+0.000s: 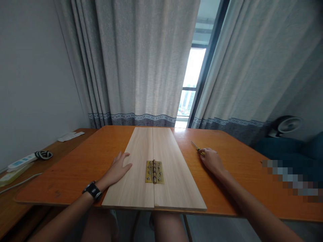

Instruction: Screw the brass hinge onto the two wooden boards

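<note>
Two pale wooden boards (136, 161) lie side by side on the orange table (83, 168), joined by a brass hinge (154, 171) with several screws. My left hand (117, 168), a black watch on its wrist, lies flat with fingers spread on the left board's edge. To the right of the boards, my right hand (211, 159) rests on the table with its fingers closed round the handle of a screwdriver (196, 147). The screwdriver's shaft points away toward the curtains.
A white power strip (21, 161) with a coiled black cable lies on the lower side table at the left, with white paper (70, 136) behind it. Grey curtains hang behind the table. A fan (287, 125) and a blue sofa stand at the right.
</note>
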A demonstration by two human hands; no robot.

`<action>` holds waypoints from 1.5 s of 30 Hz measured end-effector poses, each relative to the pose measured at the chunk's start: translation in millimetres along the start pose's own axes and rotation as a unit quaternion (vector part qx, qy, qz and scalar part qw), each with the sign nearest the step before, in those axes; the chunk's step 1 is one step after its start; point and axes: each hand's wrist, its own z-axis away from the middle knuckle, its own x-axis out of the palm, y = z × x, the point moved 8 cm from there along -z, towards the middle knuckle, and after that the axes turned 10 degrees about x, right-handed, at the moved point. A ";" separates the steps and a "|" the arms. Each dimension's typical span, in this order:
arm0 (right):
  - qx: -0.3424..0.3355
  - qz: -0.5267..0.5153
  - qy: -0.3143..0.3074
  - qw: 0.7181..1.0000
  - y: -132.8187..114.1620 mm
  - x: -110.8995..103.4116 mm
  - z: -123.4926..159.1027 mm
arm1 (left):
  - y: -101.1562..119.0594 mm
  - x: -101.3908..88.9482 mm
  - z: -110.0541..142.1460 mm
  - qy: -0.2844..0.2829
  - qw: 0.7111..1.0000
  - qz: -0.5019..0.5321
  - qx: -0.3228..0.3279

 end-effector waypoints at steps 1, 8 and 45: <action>0.002 -0.008 -0.006 1.000 0.2 1.2 2.6 | 0.9 0.0 2.3 0.000 1.000 -0.005 0.006; -0.019 -0.097 -0.075 0.992 -28.2 6.1 52.2 | 4.7 6.3 2.4 -0.015 0.999 -0.033 0.029; 0.110 0.117 -0.039 0.986 138.8 -40.7 36.3 | 185.4 162.8 -83.2 -0.025 0.994 0.040 0.095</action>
